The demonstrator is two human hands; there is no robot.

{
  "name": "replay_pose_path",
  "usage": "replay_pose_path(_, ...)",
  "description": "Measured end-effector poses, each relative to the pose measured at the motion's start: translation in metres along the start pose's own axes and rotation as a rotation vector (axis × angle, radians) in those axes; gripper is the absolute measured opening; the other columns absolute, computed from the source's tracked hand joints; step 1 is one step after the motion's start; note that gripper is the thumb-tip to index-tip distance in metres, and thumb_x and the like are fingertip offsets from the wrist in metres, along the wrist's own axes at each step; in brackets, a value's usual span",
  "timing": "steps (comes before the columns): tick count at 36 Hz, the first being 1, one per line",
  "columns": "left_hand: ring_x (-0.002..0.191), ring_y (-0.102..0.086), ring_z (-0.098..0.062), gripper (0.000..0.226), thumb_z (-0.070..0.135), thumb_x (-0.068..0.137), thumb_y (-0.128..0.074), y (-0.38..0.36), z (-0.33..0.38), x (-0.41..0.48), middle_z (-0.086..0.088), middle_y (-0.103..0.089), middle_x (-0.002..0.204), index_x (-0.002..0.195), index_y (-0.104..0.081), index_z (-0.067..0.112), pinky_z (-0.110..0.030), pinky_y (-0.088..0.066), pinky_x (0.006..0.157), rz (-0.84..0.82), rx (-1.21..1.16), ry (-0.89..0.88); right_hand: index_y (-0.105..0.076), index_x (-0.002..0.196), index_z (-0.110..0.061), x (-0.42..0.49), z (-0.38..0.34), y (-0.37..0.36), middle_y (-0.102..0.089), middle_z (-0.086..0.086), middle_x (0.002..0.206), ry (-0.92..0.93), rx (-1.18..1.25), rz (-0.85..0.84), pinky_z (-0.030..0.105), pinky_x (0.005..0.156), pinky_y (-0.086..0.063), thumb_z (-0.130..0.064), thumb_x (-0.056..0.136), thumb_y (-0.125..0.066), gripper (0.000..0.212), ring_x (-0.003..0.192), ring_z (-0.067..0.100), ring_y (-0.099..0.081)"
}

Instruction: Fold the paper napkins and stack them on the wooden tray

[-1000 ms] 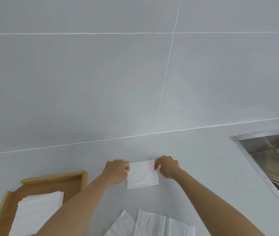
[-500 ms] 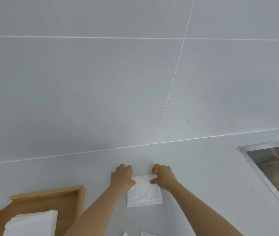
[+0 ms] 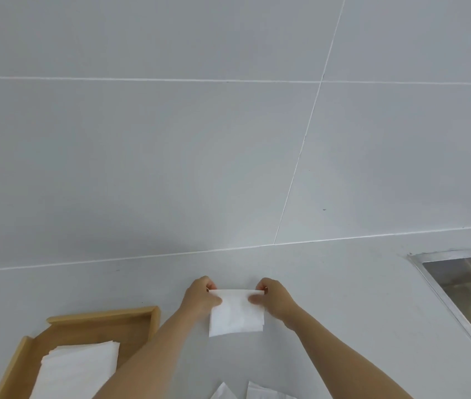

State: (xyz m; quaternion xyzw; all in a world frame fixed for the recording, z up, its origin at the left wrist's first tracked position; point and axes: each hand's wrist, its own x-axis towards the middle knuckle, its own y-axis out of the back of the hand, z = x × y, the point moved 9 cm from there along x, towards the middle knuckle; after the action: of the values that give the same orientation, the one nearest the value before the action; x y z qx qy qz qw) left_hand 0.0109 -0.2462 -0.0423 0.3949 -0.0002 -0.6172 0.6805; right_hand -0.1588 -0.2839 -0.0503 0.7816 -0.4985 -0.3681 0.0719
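A small folded white paper napkin [image 3: 235, 313] hangs just above the grey counter in the middle. My left hand [image 3: 199, 298] pinches its upper left corner and my right hand [image 3: 276, 299] pinches its upper right corner. At the lower left stands the wooden tray [image 3: 104, 318] with a stack of folded white napkins [image 3: 76, 370] inside. Corners of unfolded napkins [image 3: 257, 393] peek in at the bottom edge.
A steel sink [image 3: 470, 289] is sunk into the counter at the right. A grey tiled wall [image 3: 228, 139] rises behind the counter [image 3: 343, 283].
My hands went from pressing the napkin flat on the counter to pinching its top corners and lifting it. The view shifted slightly.
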Motion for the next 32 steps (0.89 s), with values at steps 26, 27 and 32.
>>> replay_pose_path(26, 0.068, -0.044, -0.015, 0.029, 0.002, 0.081, -0.058, 0.192, -0.175, -0.133, 0.002, -0.045, 0.076, 0.069, -0.04, 0.022, -0.018, -0.034, 0.055, 0.525, -0.177, 0.153, -0.047, 0.093, -0.009, -0.067, -0.129, -0.222, -0.048, 0.002, 0.081, 0.157, 0.186, -0.344, 0.027, 0.062, -0.059, 0.006, 0.085, -0.053, 0.018, 0.086, 0.026, -0.06)
replay_pose_path(27, 0.072, -0.045, -0.016, 0.031, 0.002, 0.082, -0.058, 0.193, -0.181, -0.134, 0.003, -0.046, 0.075, 0.067, -0.04, 0.023, -0.017, -0.034, 0.056, 0.526, -0.16, 0.155, -0.046, 0.094, -0.009, -0.068, -0.128, -0.228, -0.047, 0.0, 0.079, 0.156, 0.173, -0.346, 0.03, 0.065, -0.06, 0.005, 0.085, -0.053, 0.018, 0.086, 0.025, -0.059)
replay_pose_path(32, 0.084, -0.048, -0.015, 0.033, -0.001, 0.084, -0.056, 0.196, -0.201, -0.131, 0.021, -0.038, 0.071, 0.062, -0.044, 0.021, -0.01, -0.033, 0.058, 0.527, -0.108, 0.155, -0.044, 0.093, -0.013, -0.063, -0.126, -0.251, -0.045, -0.004, 0.076, 0.186, 0.015, -0.299, 0.032, 0.066, -0.058, 0.002, 0.086, -0.054, 0.019, 0.066, 0.015, -0.057)
